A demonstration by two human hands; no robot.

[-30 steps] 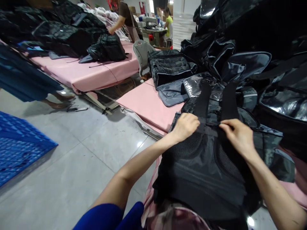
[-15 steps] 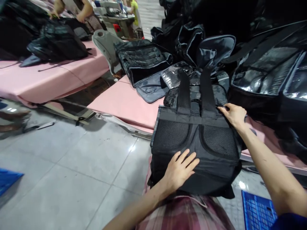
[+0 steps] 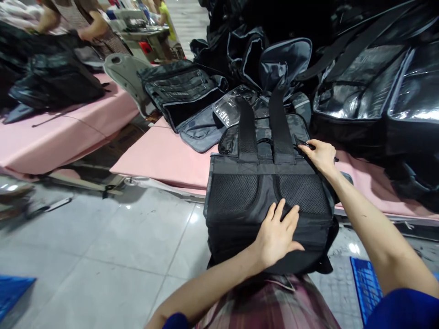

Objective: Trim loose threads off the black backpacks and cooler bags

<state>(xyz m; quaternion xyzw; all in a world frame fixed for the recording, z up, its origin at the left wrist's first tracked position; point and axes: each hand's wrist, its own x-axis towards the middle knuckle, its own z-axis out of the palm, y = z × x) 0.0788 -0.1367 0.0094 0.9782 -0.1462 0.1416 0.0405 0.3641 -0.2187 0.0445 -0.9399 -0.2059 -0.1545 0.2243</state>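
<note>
A black backpack (image 3: 267,183) lies with its back panel up, partly on the pink table and partly over my lap. Two mesh pads and two wide black straps (image 3: 247,132) show on it; the straps run away from me. My left hand (image 3: 276,235) rests on the lower back panel, fingers spread. At the upper right side of the backpack, my right hand (image 3: 318,153) is closed on its dark edge by the zipper. The exact bit between those fingertips is too small to make out.
Several open backpacks lie behind, one with a grey flap (image 3: 202,135), others with silvery lining (image 3: 413,96) at right. A grey chair (image 3: 125,75) stands beside the pink table (image 3: 154,157). A co-worker's hands are at another table. A blue crate (image 3: 366,283) is on the floor.
My left hand has slid rightward across the back panel. My right hand keeps its hold at the side edge. The whole view has shifted, so the surroundings appear farther left.
</note>
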